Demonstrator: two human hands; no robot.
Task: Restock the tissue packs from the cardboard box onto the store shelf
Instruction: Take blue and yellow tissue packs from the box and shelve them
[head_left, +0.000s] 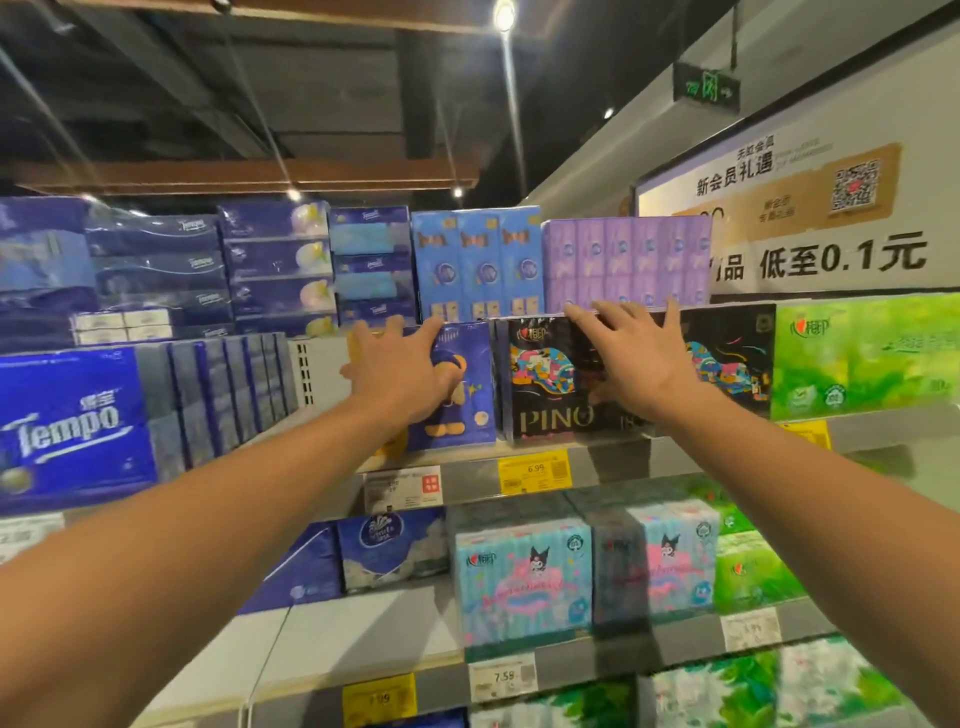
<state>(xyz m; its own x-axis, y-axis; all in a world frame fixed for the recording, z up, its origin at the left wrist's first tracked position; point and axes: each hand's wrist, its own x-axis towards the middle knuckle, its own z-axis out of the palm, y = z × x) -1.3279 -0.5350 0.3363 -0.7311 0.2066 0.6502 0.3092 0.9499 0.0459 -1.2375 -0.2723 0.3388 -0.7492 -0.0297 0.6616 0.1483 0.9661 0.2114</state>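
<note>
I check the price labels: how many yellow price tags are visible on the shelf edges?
3: one below the black PINO pack, one partly hidden behind the right forearm, one on the lowest rail. Others may be hidden.

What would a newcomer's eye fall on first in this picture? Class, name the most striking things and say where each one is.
Two bare arms reach up from the bottom corners: the left hand lies on a blue bear-print pack at centre, and the right hand on the black PINO pack beside it. A big blue Tempo pack fills the left edge, and bright green packs glow at the right.
</note>
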